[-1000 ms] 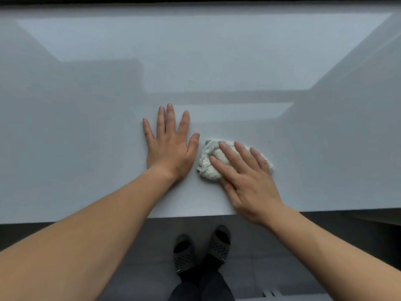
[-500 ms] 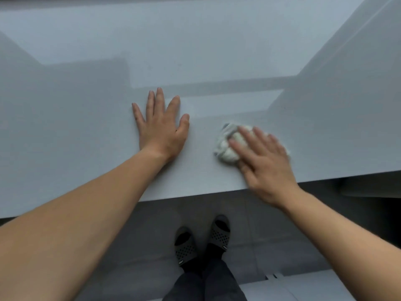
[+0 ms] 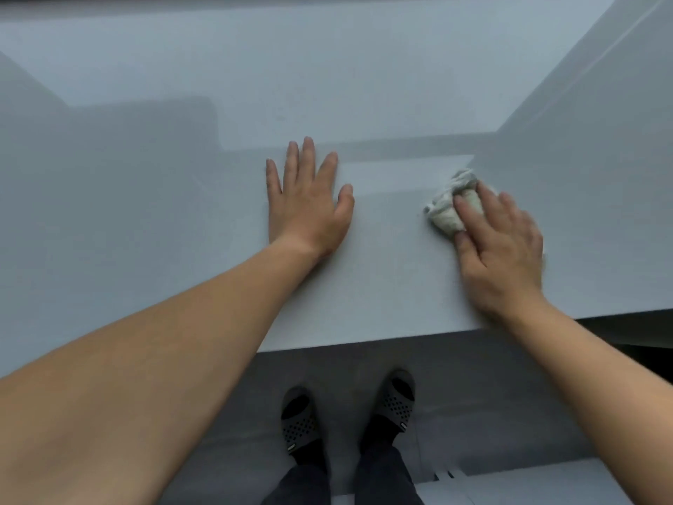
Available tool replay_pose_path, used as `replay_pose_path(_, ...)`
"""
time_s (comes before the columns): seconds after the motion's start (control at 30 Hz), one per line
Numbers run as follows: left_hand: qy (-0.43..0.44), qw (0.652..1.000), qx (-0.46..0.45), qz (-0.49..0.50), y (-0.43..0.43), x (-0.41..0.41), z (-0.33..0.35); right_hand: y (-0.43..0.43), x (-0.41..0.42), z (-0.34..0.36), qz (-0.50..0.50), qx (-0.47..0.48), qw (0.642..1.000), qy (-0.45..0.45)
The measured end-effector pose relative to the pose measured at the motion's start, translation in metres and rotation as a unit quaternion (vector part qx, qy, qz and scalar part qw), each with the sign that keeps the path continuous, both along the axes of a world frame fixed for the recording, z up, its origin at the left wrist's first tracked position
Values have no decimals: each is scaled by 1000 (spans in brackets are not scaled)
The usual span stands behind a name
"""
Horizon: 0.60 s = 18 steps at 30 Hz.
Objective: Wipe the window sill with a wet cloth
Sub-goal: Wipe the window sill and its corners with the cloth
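Head view: the left hand (image 3: 306, 202) lies flat and open, palm down, on the pale grey window sill (image 3: 382, 282). The right hand (image 3: 499, 246) presses its extended fingers onto a bunched whitish cloth (image 3: 446, 209), thumb against the cloth's near edge. The cloth rests on the sill, well apart from the left hand; two dark slippers (image 3: 300, 420) stand on the floor below.

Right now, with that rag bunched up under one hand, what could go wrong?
The cloth is bunched small under the right hand, so passes may leave unwiped strips on the window sill. The left hand lies flat on the sill; the patch beneath it could get missed. Water dripping off the near edge might make the floor by the slippers slick.
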State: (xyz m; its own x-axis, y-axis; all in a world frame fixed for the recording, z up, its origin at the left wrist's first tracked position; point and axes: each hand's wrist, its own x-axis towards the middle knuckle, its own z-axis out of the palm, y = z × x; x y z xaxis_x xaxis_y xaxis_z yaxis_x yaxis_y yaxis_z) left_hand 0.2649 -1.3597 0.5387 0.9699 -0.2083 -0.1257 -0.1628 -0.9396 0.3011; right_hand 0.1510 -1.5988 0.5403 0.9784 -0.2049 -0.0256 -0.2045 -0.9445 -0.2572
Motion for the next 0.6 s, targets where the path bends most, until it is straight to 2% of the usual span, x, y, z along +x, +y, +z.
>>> replay_pose_path(0.07, -8, 1000, 23, 1, -2, -2, -2, 21, 8, 1, -64, 6, 998, -7)
replay_pose_path(0.1, -8, 1000, 29, 3, -2, -2, -2, 34, 3, 0, -43, 0, 999, -12)
replay_pose_path(0.17, -9, 999, 35, 5, -3, -2, -1, 46, -11, -1, 83, -12, 996, -15)
replay_pose_path(0.23, -11, 999, 32, 8, -4, -2, 0, 27, -6, 1, 221, -15, 975, -11)
replay_pose_path(0.27, -11, 999, 29, 10, -4, -3, 1, 10, 7, 0, 253, -20, 967, -11)
replay_pose_path(0.33, -8, 1000, 25, 12, -5, -3, 2, -16, 45, 0, 203, -24, 979, -1)
replay_pose_path(0.43, -9, 999, 27, 18, -5, -2, 2, -17, 94, 1, 10, 13, 1000, 10)
replay_pose_path(0.47, -11, 999, 27, 20, -4, -2, 2, -5, 98, 1, -12, 9, 1000, 6)
replay_pose_path(0.5, -13, 999, 25, 22, -5, -2, 1, 8, 95, 0, 5, 0, 1000, 2)
replay_pose_path(0.6, -20, 999, 24, 23, -7, -4, 1, 25, 69, -2, 171, -10, 985, 6)
